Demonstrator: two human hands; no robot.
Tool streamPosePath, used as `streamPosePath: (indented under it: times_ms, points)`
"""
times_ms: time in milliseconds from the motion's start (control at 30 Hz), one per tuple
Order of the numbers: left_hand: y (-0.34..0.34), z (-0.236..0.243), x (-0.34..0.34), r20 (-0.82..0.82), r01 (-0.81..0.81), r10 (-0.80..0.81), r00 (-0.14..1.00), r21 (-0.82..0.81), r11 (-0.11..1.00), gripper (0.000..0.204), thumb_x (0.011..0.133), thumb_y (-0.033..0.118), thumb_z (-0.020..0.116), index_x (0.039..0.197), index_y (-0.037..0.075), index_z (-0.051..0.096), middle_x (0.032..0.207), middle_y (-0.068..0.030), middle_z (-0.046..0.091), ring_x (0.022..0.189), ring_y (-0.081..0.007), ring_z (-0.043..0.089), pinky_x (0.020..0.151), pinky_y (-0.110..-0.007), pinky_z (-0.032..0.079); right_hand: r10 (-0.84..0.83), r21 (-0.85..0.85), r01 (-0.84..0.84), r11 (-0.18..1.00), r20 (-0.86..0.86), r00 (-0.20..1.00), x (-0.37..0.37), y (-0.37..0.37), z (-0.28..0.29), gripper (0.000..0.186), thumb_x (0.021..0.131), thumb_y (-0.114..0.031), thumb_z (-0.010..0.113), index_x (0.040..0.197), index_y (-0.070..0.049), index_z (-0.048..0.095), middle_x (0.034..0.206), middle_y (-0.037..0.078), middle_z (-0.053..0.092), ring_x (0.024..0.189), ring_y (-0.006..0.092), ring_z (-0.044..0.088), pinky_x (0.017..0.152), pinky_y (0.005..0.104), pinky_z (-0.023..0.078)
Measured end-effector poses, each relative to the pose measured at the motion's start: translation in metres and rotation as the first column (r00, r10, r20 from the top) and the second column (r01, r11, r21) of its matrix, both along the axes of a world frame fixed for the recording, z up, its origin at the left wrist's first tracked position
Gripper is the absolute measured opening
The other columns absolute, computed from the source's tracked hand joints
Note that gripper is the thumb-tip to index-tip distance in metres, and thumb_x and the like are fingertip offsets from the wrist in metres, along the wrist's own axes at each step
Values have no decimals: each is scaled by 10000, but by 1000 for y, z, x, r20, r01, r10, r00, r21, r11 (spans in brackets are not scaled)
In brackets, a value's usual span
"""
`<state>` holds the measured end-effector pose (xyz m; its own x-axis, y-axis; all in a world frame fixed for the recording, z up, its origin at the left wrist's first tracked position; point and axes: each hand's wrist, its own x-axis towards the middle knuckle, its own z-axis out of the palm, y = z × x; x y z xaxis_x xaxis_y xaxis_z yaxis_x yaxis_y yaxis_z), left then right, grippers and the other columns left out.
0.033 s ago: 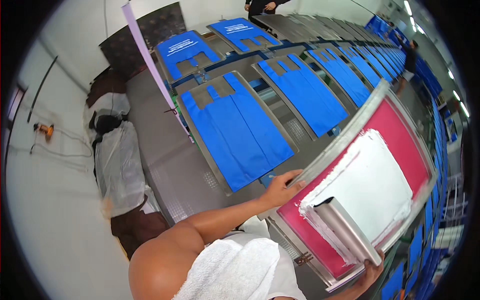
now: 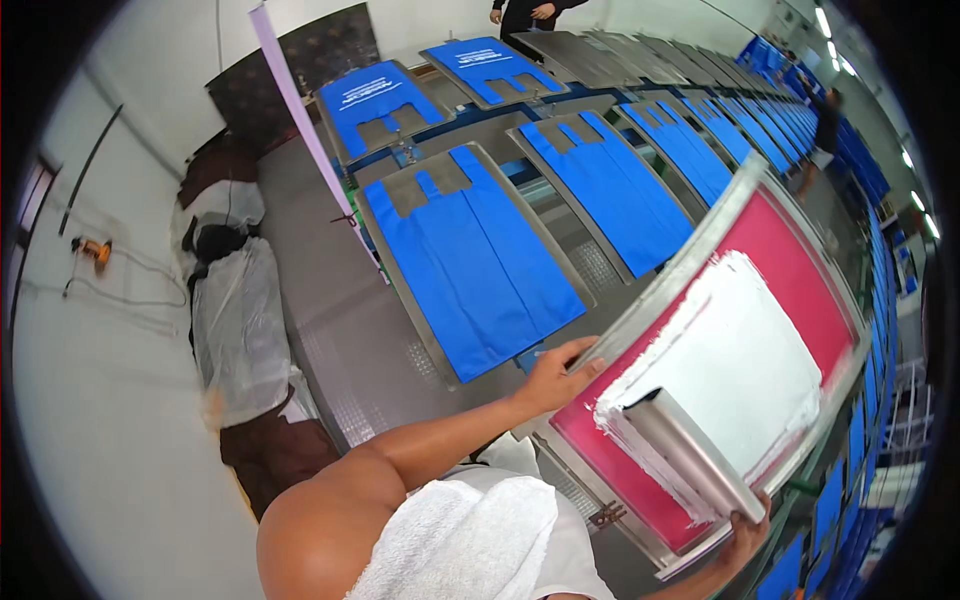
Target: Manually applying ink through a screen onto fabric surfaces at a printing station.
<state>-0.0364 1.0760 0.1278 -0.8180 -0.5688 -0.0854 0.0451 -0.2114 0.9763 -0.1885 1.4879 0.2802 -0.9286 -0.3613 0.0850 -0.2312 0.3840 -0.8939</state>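
A silk-screen printing frame point(image 2: 655, 265), metal-edged with pink mesh, is held tilted at my right side. White ink point(image 2: 735, 350) covers the middle of its mesh in a thick-edged rectangle. A metal squeegee point(image 2: 695, 452) rests across the near end of the mesh, touching the ink. My left hand point(image 2: 560, 380) is closed on the frame's left edge. My right hand point(image 2: 745, 540) is closed around the near right corner, against the squeegee's end; some of its fingers are hidden beneath. Just beyond my left hand, a blue bag point(image 2: 480, 270) lies flat on a metal printing board.
More blue bags point(image 2: 605, 190) lie on boards in two long rows; two far ones point(image 2: 370, 100) carry white print. A pale upright pole point(image 2: 300, 130) stands left of the rows. Plastic-covered bundles point(image 2: 240, 330) line the left wall. Two people point(image 2: 535, 15) point(image 2: 825, 125) stand farther off.
The far end of the frame has shifted slightly left. Both hands keep their hold, and the squeegee stays on the mesh.
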Motion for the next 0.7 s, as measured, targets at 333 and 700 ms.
streamPosePath:
  times_ms: [333,700]
  points:
    - [50,8,24,21,-414,413,910,55,909,439,900,281,624,1205,-28,554,1025,-124,661,922,-135,599,811,-273,478,307,-66,-301,951,142,941,-111,-64,2,515,563,-52,690,1064,6,590,950,25,568,913,143,535,825,275,421]
    - [115,-33,127,312,-836,813,492,-91,541,463,905,320,615,1213,-20,557,967,-80,658,823,-105,583,739,-245,469,795,-32,-811,584,223,564,-148,-238,-76,349,513,-51,737,835,36,637,1026,63,595,923,167,561,803,279,445]
